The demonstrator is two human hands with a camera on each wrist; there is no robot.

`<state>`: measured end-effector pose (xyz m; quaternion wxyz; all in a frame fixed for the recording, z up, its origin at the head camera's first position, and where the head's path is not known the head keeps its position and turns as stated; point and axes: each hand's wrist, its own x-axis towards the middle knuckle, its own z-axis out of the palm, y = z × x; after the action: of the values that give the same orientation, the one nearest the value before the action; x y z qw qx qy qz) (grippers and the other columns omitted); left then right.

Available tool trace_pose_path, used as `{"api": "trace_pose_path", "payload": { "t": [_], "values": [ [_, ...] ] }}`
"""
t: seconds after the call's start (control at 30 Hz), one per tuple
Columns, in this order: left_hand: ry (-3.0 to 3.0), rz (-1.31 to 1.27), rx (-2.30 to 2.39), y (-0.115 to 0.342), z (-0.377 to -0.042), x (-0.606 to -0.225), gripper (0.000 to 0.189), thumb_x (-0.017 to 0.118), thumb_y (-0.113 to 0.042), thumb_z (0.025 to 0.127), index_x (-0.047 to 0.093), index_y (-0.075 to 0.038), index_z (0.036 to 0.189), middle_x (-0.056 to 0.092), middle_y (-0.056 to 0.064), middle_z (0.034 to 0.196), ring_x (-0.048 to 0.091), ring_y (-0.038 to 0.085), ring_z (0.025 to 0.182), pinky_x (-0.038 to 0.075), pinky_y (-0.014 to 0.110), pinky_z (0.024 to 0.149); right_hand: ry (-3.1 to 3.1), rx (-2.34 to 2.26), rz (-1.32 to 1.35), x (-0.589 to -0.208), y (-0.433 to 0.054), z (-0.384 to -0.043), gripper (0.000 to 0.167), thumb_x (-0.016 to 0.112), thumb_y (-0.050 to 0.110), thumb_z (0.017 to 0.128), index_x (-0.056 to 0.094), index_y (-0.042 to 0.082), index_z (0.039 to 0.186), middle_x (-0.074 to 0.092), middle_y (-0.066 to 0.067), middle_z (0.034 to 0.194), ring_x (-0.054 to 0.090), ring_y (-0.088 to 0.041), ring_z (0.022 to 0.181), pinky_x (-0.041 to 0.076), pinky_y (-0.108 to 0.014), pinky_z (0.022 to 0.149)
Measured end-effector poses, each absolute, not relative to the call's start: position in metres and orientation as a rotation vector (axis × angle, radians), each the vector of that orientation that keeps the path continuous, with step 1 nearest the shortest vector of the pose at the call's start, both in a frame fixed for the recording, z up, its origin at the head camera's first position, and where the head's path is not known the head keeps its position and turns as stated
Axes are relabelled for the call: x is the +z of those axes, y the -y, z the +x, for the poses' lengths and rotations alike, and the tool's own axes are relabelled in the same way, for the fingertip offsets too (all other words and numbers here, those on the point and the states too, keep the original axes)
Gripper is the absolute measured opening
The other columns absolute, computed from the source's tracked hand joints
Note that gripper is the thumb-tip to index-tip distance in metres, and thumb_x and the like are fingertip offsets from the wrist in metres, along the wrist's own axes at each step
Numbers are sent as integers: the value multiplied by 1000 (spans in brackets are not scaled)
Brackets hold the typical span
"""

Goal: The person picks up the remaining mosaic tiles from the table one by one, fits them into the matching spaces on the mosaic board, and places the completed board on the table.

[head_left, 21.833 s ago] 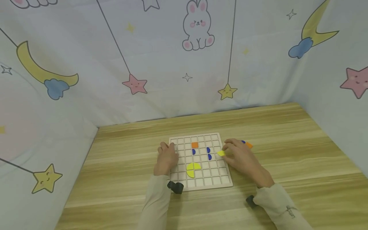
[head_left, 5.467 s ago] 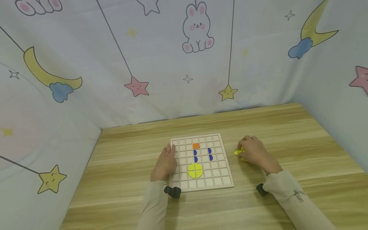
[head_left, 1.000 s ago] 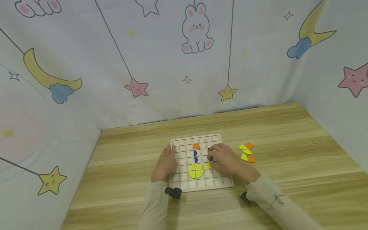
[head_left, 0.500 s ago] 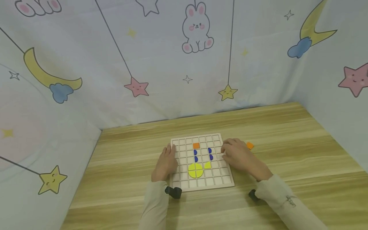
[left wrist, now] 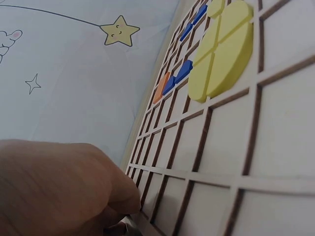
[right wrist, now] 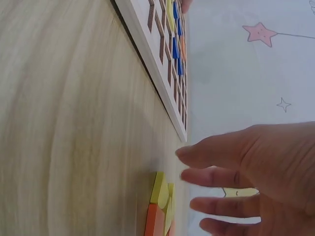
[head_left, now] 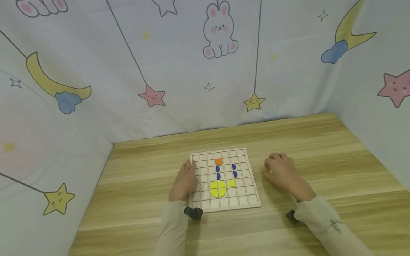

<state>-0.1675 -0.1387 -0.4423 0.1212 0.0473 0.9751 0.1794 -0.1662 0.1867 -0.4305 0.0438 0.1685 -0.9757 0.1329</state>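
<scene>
The right hand [head_left: 280, 173] hangs over the loose pieces with thumb and fingers spread, pinching nothing. In the right wrist view, a yellow curved-edged flat piece [right wrist: 160, 189] and an orange flat-sided piece [right wrist: 154, 221] lie clustered below the fingertips, apart from them. They look light, stiff and smooth, so likely a bit slippery on their faces; thumb and forefinger should take opposite side edges. The left hand [head_left: 184, 182] rests, fingers extended, on the left border of the pale, wood-like square grid board [head_left: 242, 201], which seems rigid and light enough to slide; its rim suits holding. In its cells sit an orange square [head_left: 219, 161], four blue half-discs [head_left: 235, 174], a yellow four-part disc [head_left: 214, 192] and, beside it, a yellow quarter piece [head_left: 231, 183]. Underneath is a wood-grain table [head_left: 144, 167].
</scene>
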Motion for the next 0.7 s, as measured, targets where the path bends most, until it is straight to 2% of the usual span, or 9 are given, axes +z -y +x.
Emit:
{"api": "trace_pose_path", "payload": {
  "t": [0.33,0.53,0.7],
  "values": [
    [-2846,132,530,138,-167,-441,57,33,-5,94,20,4,150,13,26,157,14,42,145,16,49,120,3079,328,333,-431,-200,-165,20,71,24,79,57,10,76,59,-19,105,48,-47,106,40,-58,81],
    [-2846,148,527,139,-168,-442,58,33,-4,94,20,5,149,14,27,157,14,42,145,17,50,120,3072,324,339,-432,-202,-162,22,72,28,79,60,10,74,59,-20,100,49,-48,103,40,-59,80],
    [-2848,155,510,140,-168,-442,58,35,-5,94,20,5,149,14,27,157,14,42,145,16,49,121,3072,336,344,-432,-200,-161,28,72,30,80,56,14,63,59,-22,104,49,-48,104,40,-60,81]
  ]
}}
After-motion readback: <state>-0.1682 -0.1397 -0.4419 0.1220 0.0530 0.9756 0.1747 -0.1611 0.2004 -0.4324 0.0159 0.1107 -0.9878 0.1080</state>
